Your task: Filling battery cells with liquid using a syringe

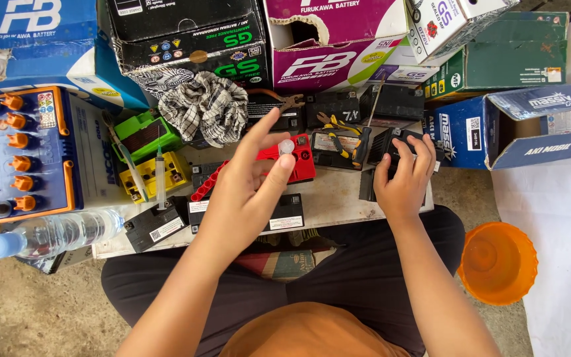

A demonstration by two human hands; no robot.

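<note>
Left hand (pixel 246 192) is raised above the desk (pixel 338 198), forearm coming up from lower left, index finger stretched toward the top of the frame, other fingers loosely curled. Its grip is narrow: thumb and a fingertip pinch a small clear round cap (pixel 287 146), held just over a red battery part (pixel 295 158). Right hand (pixel 404 182) reaches in from lower right, wrist straight, palm down, fingers (pixel 424 155) curled over the top of a small black battery (pixel 391 155) at the desk's right edge; its grip is closed around that battery. Another black battery (pixel 285 211) lies on the desk partly under the left hand.

Yellow-handled pliers (pixel 342 135) rest on black batteries just left of the right hand. A syringe (pixel 160 173) lies over a yellow battery (pixel 156 175), a green one (pixel 143 135) behind it. A checked cloth (pixel 206 106) sits bunched near the cartons. A blue battery with orange caps (pixel 24 155) is far left, a water bottle (pixel 54 233) below it. An orange bucket (pixel 497 261) stands on the floor at right.
</note>
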